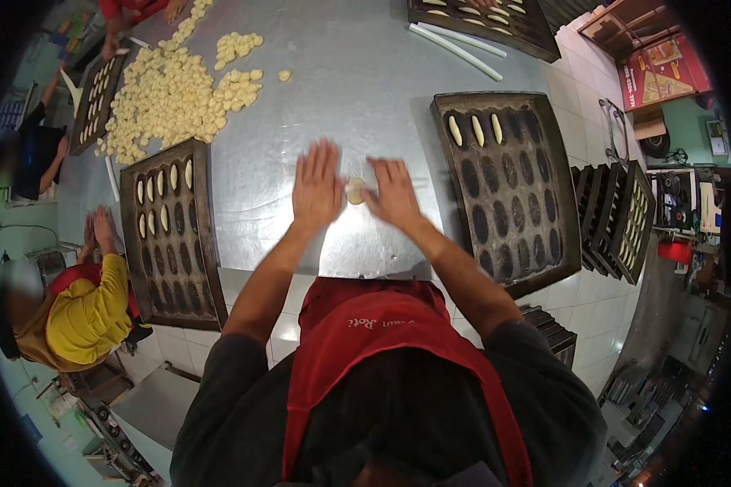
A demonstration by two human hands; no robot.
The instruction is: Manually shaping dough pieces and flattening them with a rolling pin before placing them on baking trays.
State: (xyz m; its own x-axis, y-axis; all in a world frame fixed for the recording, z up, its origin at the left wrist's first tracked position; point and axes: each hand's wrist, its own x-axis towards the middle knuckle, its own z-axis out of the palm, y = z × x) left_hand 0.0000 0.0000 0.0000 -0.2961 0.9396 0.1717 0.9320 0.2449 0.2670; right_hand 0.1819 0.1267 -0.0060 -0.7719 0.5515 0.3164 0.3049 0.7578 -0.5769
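A small, flattened piece of pale dough (355,191) lies on the metal table (317,89) between my hands. Just left of it, my left hand (317,185) rests open, fingers stretched out over the metal. My right hand (391,195) is open too, its thumb at the dough's right side. A tray with oval hollows (508,219) stands to my right, three long dough pieces in its top row. To my left another such tray (169,252) holds several shaped pieces. A big heap of dough balls (158,97) covers the table's back left.
Co-workers are at the left: one in yellow (89,316), one in dark clothes (36,154), another's hand (110,45) at the back. White rods (455,50) lie near a back tray (483,28). Stacked trays (629,223) stand right of the table, over a tiled floor.
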